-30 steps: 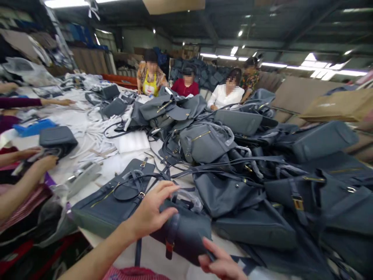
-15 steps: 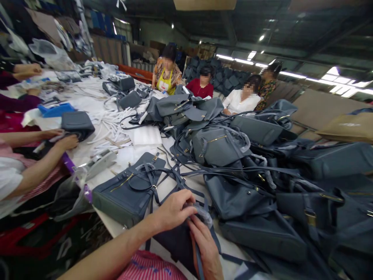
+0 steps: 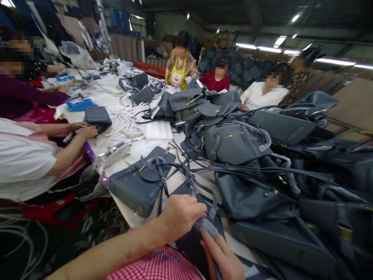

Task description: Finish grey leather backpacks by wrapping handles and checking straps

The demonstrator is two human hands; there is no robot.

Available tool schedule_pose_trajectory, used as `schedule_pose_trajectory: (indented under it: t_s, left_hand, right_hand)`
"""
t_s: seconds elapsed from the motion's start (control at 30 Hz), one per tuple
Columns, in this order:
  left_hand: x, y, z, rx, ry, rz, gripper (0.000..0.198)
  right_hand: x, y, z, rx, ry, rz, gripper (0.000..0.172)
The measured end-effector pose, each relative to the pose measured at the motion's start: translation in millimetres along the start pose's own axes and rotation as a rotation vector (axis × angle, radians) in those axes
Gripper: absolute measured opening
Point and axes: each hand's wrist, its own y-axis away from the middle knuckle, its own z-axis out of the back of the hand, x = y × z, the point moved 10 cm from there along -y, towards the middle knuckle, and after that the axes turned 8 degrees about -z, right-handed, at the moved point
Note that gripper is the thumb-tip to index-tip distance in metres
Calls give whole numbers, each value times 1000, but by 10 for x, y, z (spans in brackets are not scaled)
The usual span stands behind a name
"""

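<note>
Left hand (image 3: pixel 182 217) curled in, thumb and fingers pinching a plastic-wrapped handle (image 3: pixel 208 228)! Right hand (image 3: pixel 225 256) right up against it, fingers out long and together; can't tell how firmly it grips. Below them, the dark backpack (image 3: pixel 190 247), close in at the wearer's checked front, at the worktop (image 3: pixel 135 221) edge. Just left, another backpack (image 3: pixel 131 186) lies flat, gold zip showing. Off to the right, a great heap of grey-blue bags (image 3: pixel 229 144)! Further left, a white-sleeved co-worker (image 3: pixel 26 159) handles a small dark bag (image 3: pixel 97 116).
</note>
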Motion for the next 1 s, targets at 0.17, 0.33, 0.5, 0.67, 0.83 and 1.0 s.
schedule_pose_trajectory:
  t_s: [0.17, 0.33, 0.5, 0.67, 0.83, 1.0]
  left_hand:
    - [156, 406, -93, 11, 516, 203, 23]
    - [557, 713, -382, -194, 1018, 595, 21]
    - [592, 811, -601, -242, 1158, 757, 36]
    - [639, 914, -780, -76, 1122, 878, 26]
    - [739, 825, -839, -114, 1208, 866, 27]
    - [766, 774, -848, -101, 1246, 870, 30]
  right_hand:
    - [192, 156, -128, 243, -352, 32, 41]
    - [-187, 176, -363, 215, -489, -439, 35]
    - [-316, -168, -466, 138, -689, -642, 35]
    - [-314, -297, -442, 82, -798, -766, 28]
    - [-202, -180, -545, 138, -1064, -793, 43]
    - [-339, 16, -633, 137, -1043, -922, 62]
